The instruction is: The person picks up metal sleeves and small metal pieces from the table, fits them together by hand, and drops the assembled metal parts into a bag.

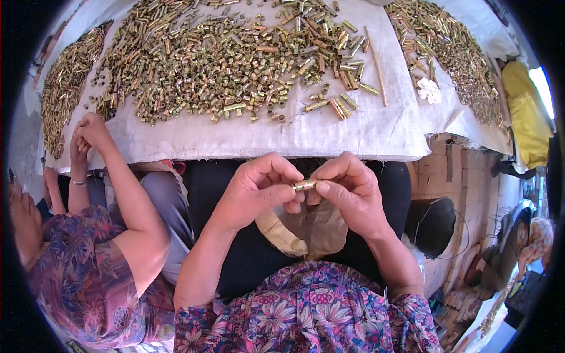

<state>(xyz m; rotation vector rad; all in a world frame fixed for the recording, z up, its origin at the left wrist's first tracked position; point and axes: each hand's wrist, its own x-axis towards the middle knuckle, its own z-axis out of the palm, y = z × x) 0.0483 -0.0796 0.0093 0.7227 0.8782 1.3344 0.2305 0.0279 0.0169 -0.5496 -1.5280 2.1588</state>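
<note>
Between my two hands, over my lap, is a small brass-coloured metal sleeve. My left hand pinches its left end between thumb and forefinger. On the other end, the thumb and forefinger of my right hand are closed. Just beyond my hands, a large pile of similar metal sleeves covers much of the white cloth on the table. A few longer pieces lie together at the pile's near right side. Whether the held piece is one part or two fitted together, I cannot tell.
A thin wooden stick lies right of the pile. More metal pieces are heaped at far right and far left. At my left sits a co-worker, hands near the table edge. A black bucket stands at lower right.
</note>
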